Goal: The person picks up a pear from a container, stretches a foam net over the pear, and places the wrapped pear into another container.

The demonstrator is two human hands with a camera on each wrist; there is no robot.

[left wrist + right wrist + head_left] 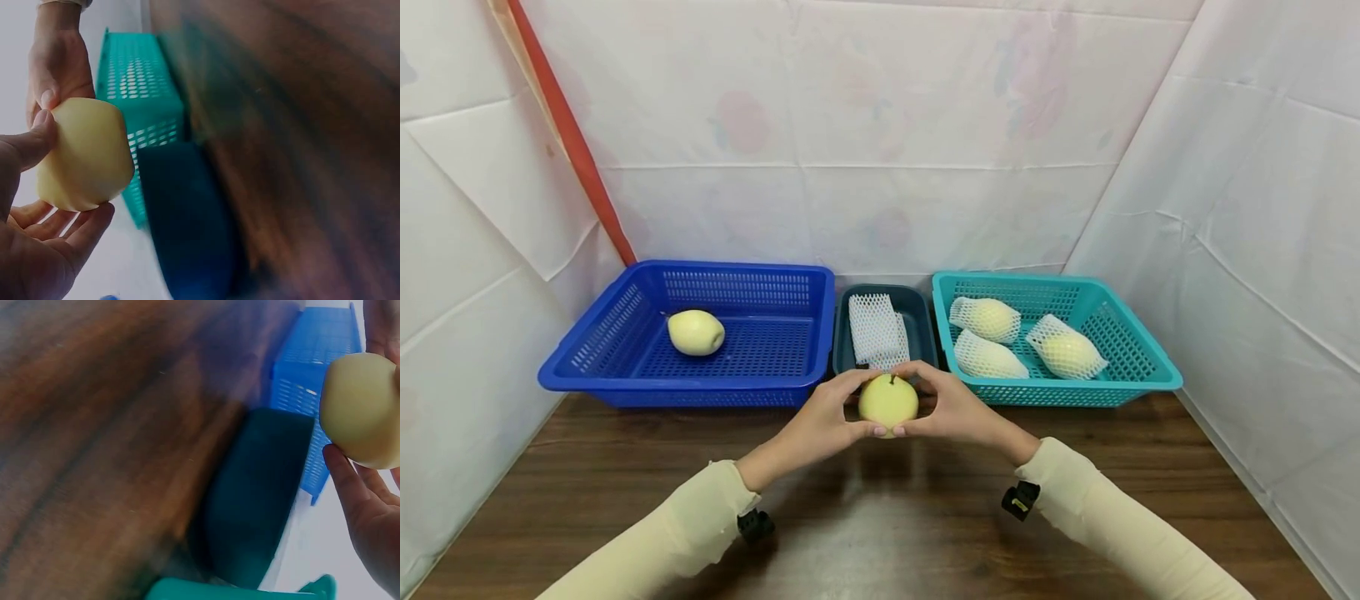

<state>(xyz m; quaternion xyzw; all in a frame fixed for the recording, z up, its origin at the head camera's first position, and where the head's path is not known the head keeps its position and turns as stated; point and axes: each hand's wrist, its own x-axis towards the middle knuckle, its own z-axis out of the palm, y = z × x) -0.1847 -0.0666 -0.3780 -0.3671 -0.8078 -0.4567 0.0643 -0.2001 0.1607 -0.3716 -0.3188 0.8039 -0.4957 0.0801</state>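
Head view, lower centre: left hand [826,415] and right hand [958,410] grip a bare pear [889,404]. Beyond, nets [874,327] lie in a tray [919,313]; three netted pears [992,319] look done in the teal basket [1022,392], right, leaving another bare pear [696,332] in the blue basket [700,383], left.

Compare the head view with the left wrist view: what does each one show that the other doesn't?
Only head: a loose pear in the blue basket, white foam nets in the dark tray, three foam-netted pears in the teal basket, and the stem of the held pear.

Only left wrist: the tray's broad outer wall, and several fingers of the left hand against the held pear. Its blue speck at the bottom edge is too small to identify.

Both: the held pear, left hand, right hand, teal basket, dark tray and wooden table.
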